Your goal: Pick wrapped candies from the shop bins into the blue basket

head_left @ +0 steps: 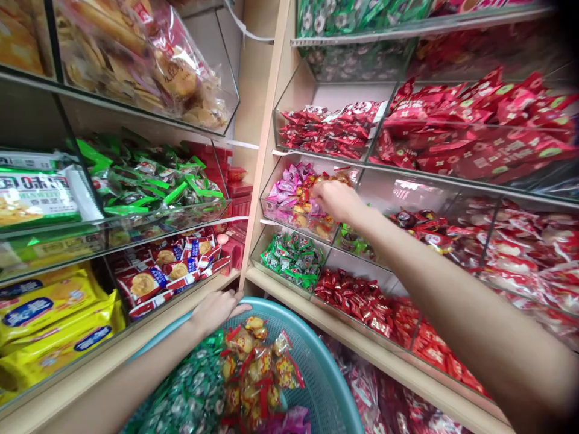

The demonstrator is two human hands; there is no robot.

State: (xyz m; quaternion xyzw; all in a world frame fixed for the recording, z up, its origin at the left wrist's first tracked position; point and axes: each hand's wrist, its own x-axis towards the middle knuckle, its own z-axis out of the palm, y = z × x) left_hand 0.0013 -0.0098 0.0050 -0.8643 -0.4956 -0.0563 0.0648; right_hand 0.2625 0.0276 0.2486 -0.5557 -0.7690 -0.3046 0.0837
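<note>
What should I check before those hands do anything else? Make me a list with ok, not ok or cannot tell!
1. Left hand at the rim of the turquoise basket: ok.
2. Right hand at the clear bin with pink-wrapped candies: ok.
3. Candy held in the right hand: cannot tell; its grip is hidden.
4. Bare space in the basket: ok, mesh wall shows on the right side.
5. Candy kinds kept apart in the basket: not ok; yellow-and-red candies lie against green-wrapped candies.

The right arm (429,265) stretches forward, the right hand (337,199) knuckles up, fingertips hidden; the left arm (149,367) reaches lower, the left hand (218,311) knuckles up.
</note>
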